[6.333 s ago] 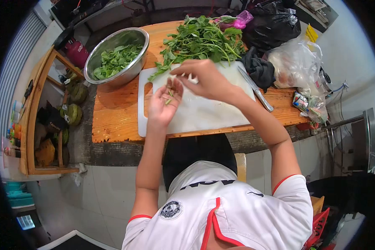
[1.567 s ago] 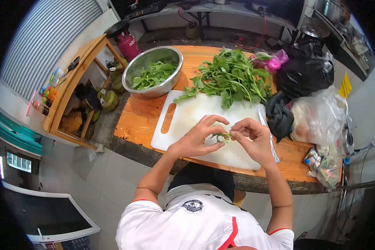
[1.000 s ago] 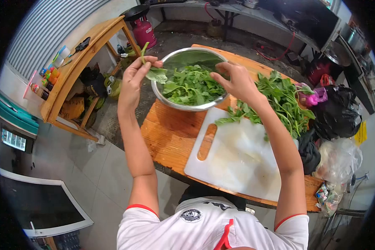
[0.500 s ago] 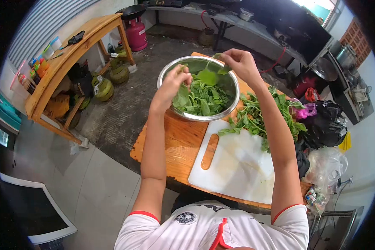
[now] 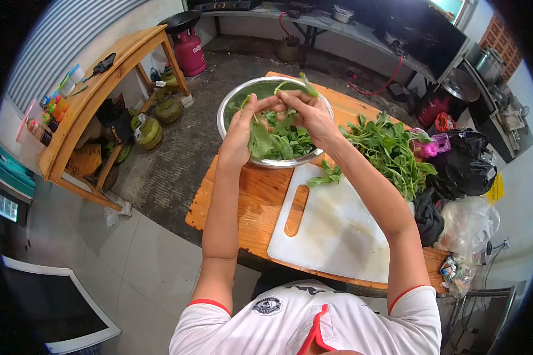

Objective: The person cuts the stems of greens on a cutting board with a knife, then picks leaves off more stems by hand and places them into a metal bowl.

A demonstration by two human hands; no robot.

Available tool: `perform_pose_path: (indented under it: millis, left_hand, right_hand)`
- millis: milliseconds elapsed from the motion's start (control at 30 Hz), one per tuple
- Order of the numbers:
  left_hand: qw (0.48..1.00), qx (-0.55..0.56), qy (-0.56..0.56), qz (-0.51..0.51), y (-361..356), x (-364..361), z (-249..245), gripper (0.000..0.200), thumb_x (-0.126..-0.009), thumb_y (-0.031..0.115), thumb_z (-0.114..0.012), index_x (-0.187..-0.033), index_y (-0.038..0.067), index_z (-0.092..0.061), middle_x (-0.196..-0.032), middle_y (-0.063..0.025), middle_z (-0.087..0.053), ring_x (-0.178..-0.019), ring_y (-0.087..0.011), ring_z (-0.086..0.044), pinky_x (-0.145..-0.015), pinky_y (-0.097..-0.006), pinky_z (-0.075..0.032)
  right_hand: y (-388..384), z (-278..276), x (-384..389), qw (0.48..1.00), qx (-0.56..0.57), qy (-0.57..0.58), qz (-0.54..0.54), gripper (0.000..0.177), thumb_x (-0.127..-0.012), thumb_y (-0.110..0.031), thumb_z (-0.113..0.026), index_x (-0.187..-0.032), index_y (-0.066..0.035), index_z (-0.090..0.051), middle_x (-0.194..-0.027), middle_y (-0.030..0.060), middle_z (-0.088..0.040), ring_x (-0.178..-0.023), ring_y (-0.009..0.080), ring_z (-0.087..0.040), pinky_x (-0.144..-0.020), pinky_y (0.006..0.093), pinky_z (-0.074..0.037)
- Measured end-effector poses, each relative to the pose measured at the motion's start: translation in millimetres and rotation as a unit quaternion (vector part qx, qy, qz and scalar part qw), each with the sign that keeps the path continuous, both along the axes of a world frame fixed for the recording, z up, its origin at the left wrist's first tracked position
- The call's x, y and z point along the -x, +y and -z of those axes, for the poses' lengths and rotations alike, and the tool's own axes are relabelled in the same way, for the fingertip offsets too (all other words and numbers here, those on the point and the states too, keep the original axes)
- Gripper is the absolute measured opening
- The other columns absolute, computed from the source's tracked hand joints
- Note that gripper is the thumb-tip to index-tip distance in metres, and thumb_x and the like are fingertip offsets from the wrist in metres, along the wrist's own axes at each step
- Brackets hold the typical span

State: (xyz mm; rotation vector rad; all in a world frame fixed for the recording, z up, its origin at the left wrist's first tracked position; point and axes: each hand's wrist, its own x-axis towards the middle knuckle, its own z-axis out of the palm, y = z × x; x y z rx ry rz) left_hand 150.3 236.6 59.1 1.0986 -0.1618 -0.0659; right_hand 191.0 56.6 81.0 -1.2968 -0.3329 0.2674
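Over the steel bowl, my left hand is closed on leafy greens, whose broad leaves hang below the fingers. My right hand has come close beside it, pinching a thin green sprig that sticks up past the fingertips. Plucked leaves fill the bottom of the bowl, partly hidden by both hands. To the right lies a heap of stemmed greens. A white cutting board with a handle slot rests in front of the bowl, a few leaves at its top edge.
The wooden table bears all this. Black plastic bags and a clear bag crowd its right side. A wooden bench stands left, with green gas cylinders under and beside it. A pink cylinder is behind.
My right hand has moved down and left, closer to my left hand. The leaf it held out over the bowl now shows as a sprig pointing upward. My left hand stays near the bowl's left side.
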Motion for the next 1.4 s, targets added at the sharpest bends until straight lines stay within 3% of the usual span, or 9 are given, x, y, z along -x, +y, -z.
perform_pose_path:
  millis: [267,467,567,700,833,933,1033,1167,1400]
  left_hand:
    - [0.974,-0.036,-0.134,-0.177,10,-9,7,0.044,-0.107,0.029,-0.055,-0.145,0.008,-0.056,-0.134,-0.003,-0.063,-0.119,-0.0066,-0.056,-0.089,-0.021,-0.047]
    - [0.961,-0.053,-0.14,-0.234,43,1,9,0.038,-0.11,0.034,-0.048,-0.126,0.006,-0.067,-0.131,-0.0072,-0.067,-0.11,-0.0071,-0.058,-0.082,-0.0248,-0.051]
    - [0.942,0.02,-0.143,-0.303,71,-10,10,0.041,-0.111,0.036,-0.043,-0.113,0.003,-0.067,-0.125,-0.0147,-0.067,-0.114,-0.0144,-0.059,-0.087,-0.0295,-0.053]
    - [0.946,0.07,-0.159,-0.274,76,-13,23,0.038,-0.11,0.036,-0.046,-0.099,0.002,-0.06,-0.123,-0.0216,-0.066,-0.116,-0.0252,-0.063,-0.097,-0.0365,-0.055]
    - [0.958,0.011,-0.181,-0.22,62,-7,19,0.009,-0.104,0.009,-0.049,-0.107,0.003,-0.055,-0.118,-0.0183,-0.066,-0.12,-0.0271,-0.063,-0.1,-0.0396,-0.057]
    - [0.962,-0.071,-0.169,-0.203,53,-3,12,0.02,-0.093,-0.008,-0.042,-0.107,0.006,-0.047,-0.11,-0.0125,-0.063,-0.106,-0.0216,-0.064,-0.096,-0.038,-0.055]
    - [0.97,-0.053,-0.177,-0.156,52,-3,12,0.015,-0.094,-0.006,-0.045,-0.101,0.007,-0.045,-0.101,-0.0104,-0.061,-0.091,-0.0179,-0.06,-0.088,-0.0352,-0.053]
    - [0.968,-0.111,-0.179,-0.14,50,-4,12,0.007,-0.099,0.003,-0.046,-0.099,0.005,-0.052,-0.097,-0.0075,-0.061,-0.082,-0.0102,-0.052,-0.078,-0.0256,-0.044]
    - [0.993,0.084,-0.029,-0.077,16,6,3,0.034,-0.108,0.026,-0.048,-0.131,0.002,-0.056,-0.121,-0.0093,-0.065,-0.111,-0.02,-0.067,-0.097,-0.0365,-0.056]
  right_hand:
    - [49,-10,1,0.977,0.168,-0.115,-0.057,0.026,-0.1,-0.026,-0.066,-0.098,-0.001,-0.072,-0.085,0.0036,-0.071,-0.08,0.0098,-0.069,-0.069,0.0239,-0.053]
    - [52,-21,-9,0.962,0.217,-0.039,-0.16,0.025,-0.096,-0.027,-0.067,-0.101,-0.003,-0.073,-0.073,0.0016,-0.071,-0.062,0.0126,-0.065,-0.058,0.0295,-0.05]
    - [26,-12,-10,0.774,0.462,-0.412,-0.132,0.02,-0.093,-0.021,-0.067,-0.108,-0.011,-0.073,-0.082,0.0068,-0.071,-0.072,0.0207,-0.07,-0.066,0.0331,-0.054]
    - [13,22,-10,0.648,0.515,-0.552,-0.105,0.033,-0.085,-0.01,-0.072,-0.118,-0.014,-0.068,-0.1,0.0078,-0.067,-0.093,0.0286,-0.067,-0.083,0.0429,-0.053]
    - [12,23,-27,0.733,0.444,-0.504,-0.106,0.015,-0.085,-0.008,-0.073,-0.1,-0.007,-0.073,-0.093,0.0079,-0.067,-0.087,0.0286,-0.068,-0.077,0.0418,-0.054]
    - [3,5,-39,0.798,0.359,-0.483,0.011,0.008,-0.086,-0.008,-0.074,-0.093,-0.006,-0.077,-0.09,0.0071,-0.073,-0.08,0.0206,-0.069,-0.074,0.0347,-0.055]
    - [-13,-33,-50,0.84,0.31,-0.442,0.052,0.013,-0.086,-0.01,-0.072,-0.097,-0.009,-0.079,-0.087,0.0118,-0.076,-0.079,0.0232,-0.074,-0.074,0.0351,-0.057]
    - [-19,-84,-33,0.765,0.432,-0.477,0.017,0.019,-0.087,-0.018,-0.071,-0.102,-0.009,-0.079,-0.091,0.0129,-0.077,-0.08,0.0272,-0.074,-0.078,0.0385,-0.057]
    - [45,-62,-20,0.853,0.279,-0.44,-0.042,0.015,-0.089,-0.015,-0.073,-0.096,-0.003,-0.078,-0.082,0.0085,-0.076,-0.077,0.015,-0.072,-0.073,0.0324,-0.057]
